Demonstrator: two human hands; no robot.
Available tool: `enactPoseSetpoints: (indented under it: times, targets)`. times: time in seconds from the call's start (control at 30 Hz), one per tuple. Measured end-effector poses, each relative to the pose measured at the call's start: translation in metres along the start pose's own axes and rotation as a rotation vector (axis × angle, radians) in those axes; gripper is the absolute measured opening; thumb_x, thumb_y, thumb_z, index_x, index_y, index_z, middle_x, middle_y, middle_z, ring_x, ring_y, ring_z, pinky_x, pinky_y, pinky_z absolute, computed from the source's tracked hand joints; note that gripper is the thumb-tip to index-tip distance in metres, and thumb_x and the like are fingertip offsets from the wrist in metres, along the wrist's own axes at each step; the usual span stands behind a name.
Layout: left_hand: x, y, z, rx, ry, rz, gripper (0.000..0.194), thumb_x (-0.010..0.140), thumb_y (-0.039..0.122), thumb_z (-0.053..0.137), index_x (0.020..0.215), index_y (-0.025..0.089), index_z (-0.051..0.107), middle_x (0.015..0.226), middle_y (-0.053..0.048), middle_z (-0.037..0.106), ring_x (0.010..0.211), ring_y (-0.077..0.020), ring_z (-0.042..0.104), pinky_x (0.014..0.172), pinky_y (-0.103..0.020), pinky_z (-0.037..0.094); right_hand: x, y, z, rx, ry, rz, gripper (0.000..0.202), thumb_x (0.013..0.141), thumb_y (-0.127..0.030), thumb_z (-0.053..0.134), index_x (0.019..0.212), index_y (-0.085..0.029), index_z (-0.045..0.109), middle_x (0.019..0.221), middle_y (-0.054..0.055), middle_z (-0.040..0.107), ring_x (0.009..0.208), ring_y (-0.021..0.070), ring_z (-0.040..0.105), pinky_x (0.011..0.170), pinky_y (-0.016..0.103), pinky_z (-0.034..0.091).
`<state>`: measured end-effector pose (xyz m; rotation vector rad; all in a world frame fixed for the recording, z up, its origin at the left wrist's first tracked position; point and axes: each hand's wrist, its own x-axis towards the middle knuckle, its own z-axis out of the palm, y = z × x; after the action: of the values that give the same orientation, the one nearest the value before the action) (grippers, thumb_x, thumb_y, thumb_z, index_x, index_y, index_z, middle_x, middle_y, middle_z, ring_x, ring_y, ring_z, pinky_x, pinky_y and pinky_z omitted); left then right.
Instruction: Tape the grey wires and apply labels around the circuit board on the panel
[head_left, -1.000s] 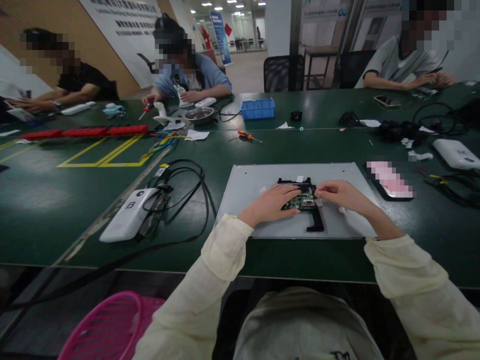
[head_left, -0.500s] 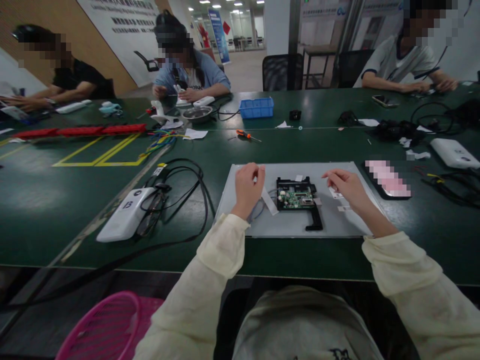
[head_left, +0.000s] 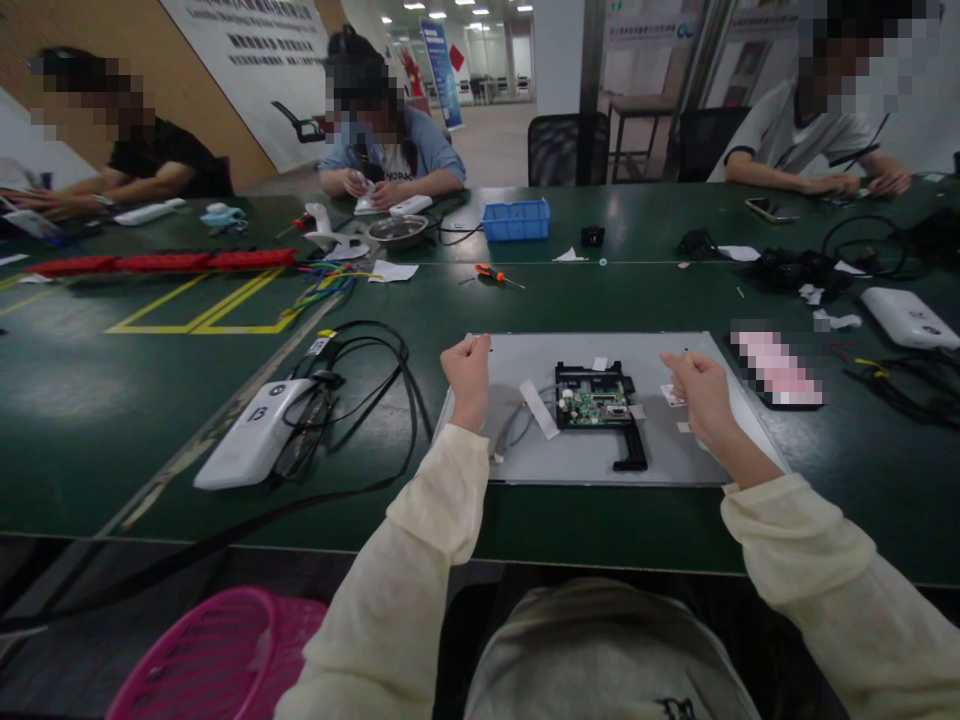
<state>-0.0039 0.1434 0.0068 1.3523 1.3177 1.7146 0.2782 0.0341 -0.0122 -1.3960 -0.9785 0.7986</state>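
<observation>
A flat grey panel lies on the table in front of me. On its middle sits a black bracket carrying a green circuit board. A white strip and a thin grey cable lie left of the board. My left hand is closed above the panel's left far corner, its fingers curled. My right hand is closed over the panel's right part, thumb and fingertips together beside a small white label. Whether either hand holds anything thin is hidden.
A phone lies right of the panel. To the left are a white power bank and black cables. Beyond are an orange-handled screwdriver and a blue basket. A pink basket stands below the table edge. Several people sit opposite.
My left hand has moved left, away from the white strip toward the panel's edge. My right hand has shifted slightly right and nearer, its fingers curling closed.
</observation>
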Motion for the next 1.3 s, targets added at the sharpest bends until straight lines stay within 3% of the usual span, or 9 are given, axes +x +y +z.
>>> enactPoseSetpoints:
  times: [0.1, 0.23, 0.63, 1.07, 1.3]
  targets:
    - [0.001, 0.0, -0.002, -0.103, -0.03, -0.099, 0.043, 0.068, 0.025, 0.058, 0.049, 0.02, 0.02, 0.051, 0.007, 0.015, 0.047, -0.0056, 0.015, 0.046, -0.024, 0.012, 0.0, 0.001, 0.001, 0.189, 0.114, 0.011, 0.055, 0.066, -0.034, 0.07, 0.054, -0.023, 0.018, 0.049, -0.01, 0.015, 0.043, 0.0064, 0.014, 0.04, 0.025, 0.013]
    - [0.0, 0.002, -0.004, -0.166, -0.113, -0.182, 0.043, 0.067, 0.027, 0.057, 0.049, 0.021, 0.018, 0.05, 0.008, 0.014, 0.044, -0.0052, 0.015, 0.044, -0.023, 0.016, 0.001, 0.005, 0.002, 0.251, 0.097, 0.036, 0.051, 0.061, -0.025, 0.066, 0.05, -0.022, 0.017, 0.046, -0.01, 0.015, 0.042, 0.0061, 0.014, 0.039, 0.025, 0.013]
    - [-0.004, 0.003, -0.006, -0.136, -0.338, -0.261, 0.049, 0.069, 0.033, 0.059, 0.049, 0.02, 0.016, 0.05, 0.008, 0.013, 0.045, -0.0055, 0.014, 0.046, -0.023, 0.024, 0.004, 0.011, 0.009, 0.166, 0.068, 0.036, 0.047, 0.066, -0.032, 0.063, 0.05, -0.024, 0.019, 0.046, -0.009, 0.017, 0.042, 0.0079, 0.017, 0.039, 0.026, 0.015]
    - [-0.003, 0.002, -0.01, -0.066, -0.44, -0.284, 0.049, 0.071, 0.037, 0.058, 0.048, 0.02, 0.019, 0.049, 0.007, 0.017, 0.046, -0.0066, 0.016, 0.046, -0.024, 0.017, 0.002, 0.012, 0.013, 0.027, 0.019, 0.063, 0.048, 0.073, -0.038, 0.064, 0.053, -0.025, 0.023, 0.048, -0.008, 0.023, 0.045, 0.0105, 0.024, 0.044, 0.027, 0.021]
    - [-0.006, -0.003, -0.009, -0.021, -0.504, -0.263, 0.048, 0.071, 0.036, 0.058, 0.047, 0.02, 0.02, 0.048, 0.007, 0.018, 0.048, -0.0062, 0.016, 0.048, -0.024, 0.014, 0.004, 0.016, 0.016, -0.023, 0.028, 0.068, 0.046, 0.072, -0.038, 0.064, 0.052, -0.024, 0.025, 0.048, -0.008, 0.022, 0.046, 0.0087, 0.022, 0.046, 0.025, 0.018]
